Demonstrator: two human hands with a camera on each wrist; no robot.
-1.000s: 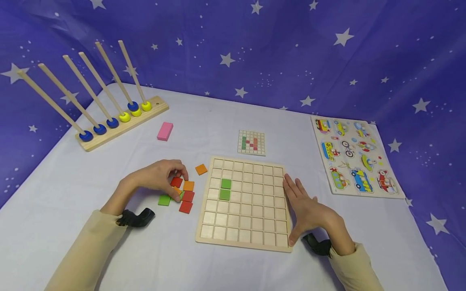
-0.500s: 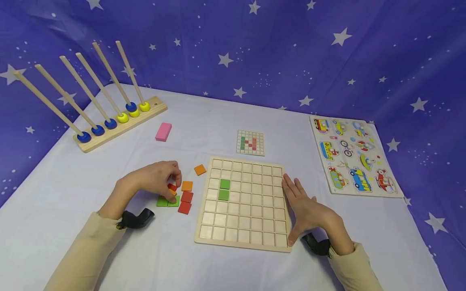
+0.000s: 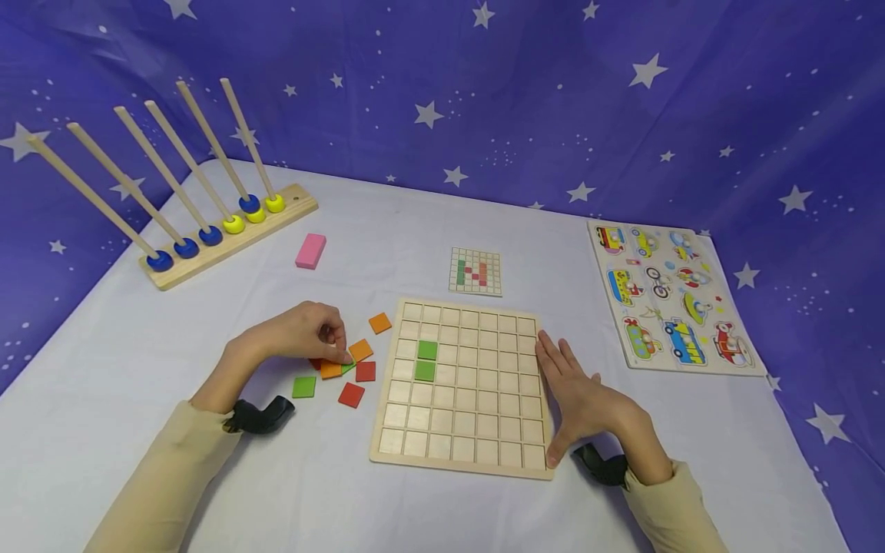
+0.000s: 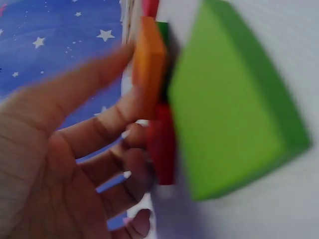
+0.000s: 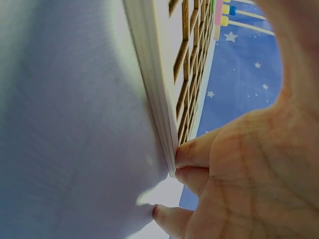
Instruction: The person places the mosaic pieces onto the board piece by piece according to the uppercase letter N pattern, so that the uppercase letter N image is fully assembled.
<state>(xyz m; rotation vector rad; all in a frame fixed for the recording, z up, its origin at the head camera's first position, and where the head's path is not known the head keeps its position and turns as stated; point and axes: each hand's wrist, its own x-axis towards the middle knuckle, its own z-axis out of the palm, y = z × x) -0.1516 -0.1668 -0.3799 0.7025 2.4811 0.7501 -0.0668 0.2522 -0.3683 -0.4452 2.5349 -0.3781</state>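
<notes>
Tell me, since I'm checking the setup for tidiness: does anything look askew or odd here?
Only mildly: the loose square wooden tiles beside the wooden grid board lie scattered at different angles, some overlapping under the left hand. The two green tiles sit squarely in their cells. Nothing looks spilled or damaged.

Orange, red, green tiles [image 3: 352, 369]; star-patterned blue backdrop [image 3: 525, 100].

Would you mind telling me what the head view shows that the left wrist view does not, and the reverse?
Only the head view shows the grid board with two green tiles seated in it, the right hand flat against its edge, the pattern card, the peg rack and the pink block.

Only the left wrist view shows the tiles' thick edges close up, though blurred.

Both show the left hand at the loose tiles.
</notes>
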